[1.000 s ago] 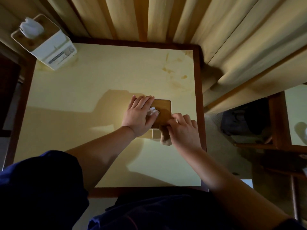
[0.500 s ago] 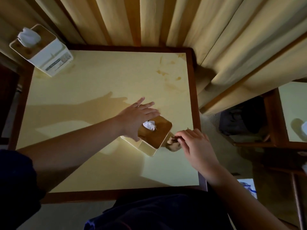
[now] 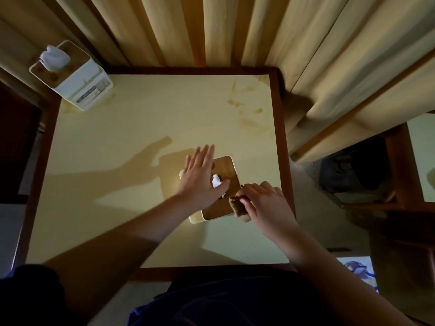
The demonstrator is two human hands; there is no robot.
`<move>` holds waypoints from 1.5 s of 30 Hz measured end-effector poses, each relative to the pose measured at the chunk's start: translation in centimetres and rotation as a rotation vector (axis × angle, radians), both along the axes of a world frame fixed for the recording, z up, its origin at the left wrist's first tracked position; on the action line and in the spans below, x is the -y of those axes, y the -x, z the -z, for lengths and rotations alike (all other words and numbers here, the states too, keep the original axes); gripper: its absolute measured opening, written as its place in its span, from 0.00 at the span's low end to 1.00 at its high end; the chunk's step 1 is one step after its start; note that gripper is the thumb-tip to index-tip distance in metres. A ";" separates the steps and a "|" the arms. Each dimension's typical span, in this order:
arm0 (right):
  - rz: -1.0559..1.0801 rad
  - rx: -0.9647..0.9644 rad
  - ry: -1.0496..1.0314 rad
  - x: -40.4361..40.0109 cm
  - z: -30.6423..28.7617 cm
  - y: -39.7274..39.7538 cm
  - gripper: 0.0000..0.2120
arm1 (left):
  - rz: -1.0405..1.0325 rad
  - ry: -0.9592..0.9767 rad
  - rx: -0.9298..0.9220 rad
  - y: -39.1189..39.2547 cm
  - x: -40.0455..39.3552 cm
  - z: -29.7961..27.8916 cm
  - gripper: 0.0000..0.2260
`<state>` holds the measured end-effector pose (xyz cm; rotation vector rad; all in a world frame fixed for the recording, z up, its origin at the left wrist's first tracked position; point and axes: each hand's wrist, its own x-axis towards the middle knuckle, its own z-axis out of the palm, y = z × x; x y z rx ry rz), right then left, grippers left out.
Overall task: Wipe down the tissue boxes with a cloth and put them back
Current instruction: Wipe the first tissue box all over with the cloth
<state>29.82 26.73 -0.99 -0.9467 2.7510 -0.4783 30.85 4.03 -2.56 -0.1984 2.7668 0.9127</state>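
1 tissue box sits right-centre on the table; another far-left corner.

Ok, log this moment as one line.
left hand flat on near tissue box | right hand pinching cloth at lid edge

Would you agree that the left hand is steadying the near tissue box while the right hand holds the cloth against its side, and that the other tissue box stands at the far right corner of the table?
Not quite: the head view shows the other tissue box at the far left corner of the table, not the right. The rest holds: the left hand steadies the near tissue box while the right hand holds the cloth against its side.
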 end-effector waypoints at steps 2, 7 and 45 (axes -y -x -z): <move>0.005 0.013 -0.022 0.9 0.1 0.0 0.17 | -0.187 0.050 -0.043 -1.2 -1.3 1.2 0.44; 0.048 -0.018 -0.094 1.4 1.1 -0.4 0.19 | -0.259 0.164 -0.124 -2.3 -3.6 2.6 0.42; 0.046 -0.151 -0.143 1.7 0.6 -1.9 0.03 | -0.294 0.143 -0.231 -2.6 -3.0 4.8 0.26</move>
